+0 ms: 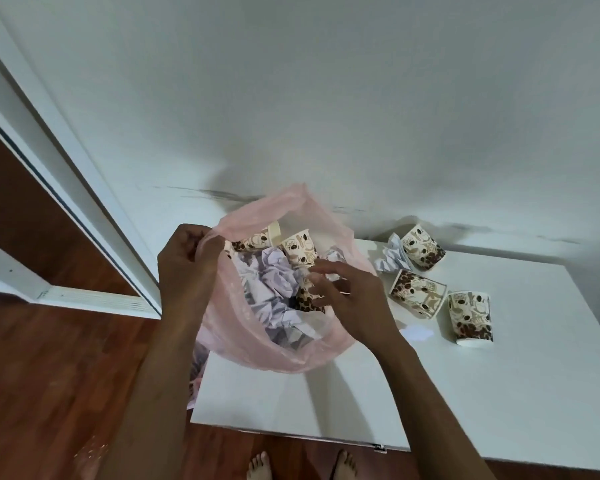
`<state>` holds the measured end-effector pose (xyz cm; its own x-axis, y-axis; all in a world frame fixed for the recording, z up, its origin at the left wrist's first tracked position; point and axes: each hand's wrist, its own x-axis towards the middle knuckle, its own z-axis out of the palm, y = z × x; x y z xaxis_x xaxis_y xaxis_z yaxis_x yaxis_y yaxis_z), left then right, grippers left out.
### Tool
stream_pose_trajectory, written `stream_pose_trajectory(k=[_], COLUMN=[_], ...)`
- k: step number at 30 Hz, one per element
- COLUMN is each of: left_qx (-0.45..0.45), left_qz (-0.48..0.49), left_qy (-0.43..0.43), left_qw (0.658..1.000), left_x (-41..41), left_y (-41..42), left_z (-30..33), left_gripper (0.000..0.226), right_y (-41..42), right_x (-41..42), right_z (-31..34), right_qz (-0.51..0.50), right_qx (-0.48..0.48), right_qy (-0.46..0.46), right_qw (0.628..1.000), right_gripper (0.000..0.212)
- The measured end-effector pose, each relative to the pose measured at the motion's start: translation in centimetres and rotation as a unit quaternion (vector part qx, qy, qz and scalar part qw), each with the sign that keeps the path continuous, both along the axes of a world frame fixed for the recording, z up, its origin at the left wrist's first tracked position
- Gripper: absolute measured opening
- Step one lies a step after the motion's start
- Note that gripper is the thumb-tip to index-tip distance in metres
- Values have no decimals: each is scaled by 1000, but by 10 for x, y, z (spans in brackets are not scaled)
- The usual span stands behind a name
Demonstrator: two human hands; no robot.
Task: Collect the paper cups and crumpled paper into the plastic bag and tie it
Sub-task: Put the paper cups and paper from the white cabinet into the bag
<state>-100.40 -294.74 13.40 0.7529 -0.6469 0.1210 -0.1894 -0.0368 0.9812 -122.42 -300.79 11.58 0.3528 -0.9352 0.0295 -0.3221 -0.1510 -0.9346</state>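
Over the left end of the white table [465,393], collecting under way, about halfway by the look of it. Pink plastic bag [274,344] standing open at the table's left edge, already loaded with several crumpled paper [274,275] wads and at least three printed paper cups [298,251].

Left hand [184,268]: fingers [201,242] pinched shut on the bag's rim, lifting it to keep the mouth wide. Right hand [347,292]: inside the mouth of the bag, fingers [321,268] loosely spread and half curled, lying over a cup and paper; impossible to tell whether gripping the cup beneath or simply letting go of it.

Still out on the table, right of the bag: one cup on its side near the wall [423,247], a crumpled sheet [390,256] touching it, two more cups [418,292] [471,317] lying nearer, and a small paper scrap [418,332] just beside the bag.

Next move, as a judgement: right hand out of the bag and across to the nearest fallen cup, left hand keeping the rim up meanwhile. Tying not yet possible until the table is cleared.
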Motion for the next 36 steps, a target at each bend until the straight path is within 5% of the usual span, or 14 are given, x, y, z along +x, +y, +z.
stream_pose_trajectory(k=[4,8,16,22,27,33,36], left_qx=[-7,-9,-34,-31,-32,-36,-32], left_qz=[-19,-31,-59,-67,-59,-59,-64], left_qy=[31,47,49,44,36,32,28], left_qw=[999,998,996,996,997,997,997], left_x=[-3,-6,-9,-8,-5,-4,-4], left_y=[0,-2,-5,-5,-3,-3,-3], left_z=[-3,-8,-12,-9,-8,-1,2], left_gripper=[11,5,9,9,11,23,23], right_y=[-10,-11,1,21,21,12,15], right_x=[-34,-74,-100,-93,-82,-11,24], right_z=[-9,-30,-99,-86,-35,-2,11], right_qz=[-108,-239,-134,-266,-383,-254,-39], right_qx=[-32,-69,44,6,-9,-54,-13], right_qy=[-8,108,336,194,93,7,38], right_qw=[994,962,931,944,919,966,998], right_gripper=[11,14,45,13,13,14,31])
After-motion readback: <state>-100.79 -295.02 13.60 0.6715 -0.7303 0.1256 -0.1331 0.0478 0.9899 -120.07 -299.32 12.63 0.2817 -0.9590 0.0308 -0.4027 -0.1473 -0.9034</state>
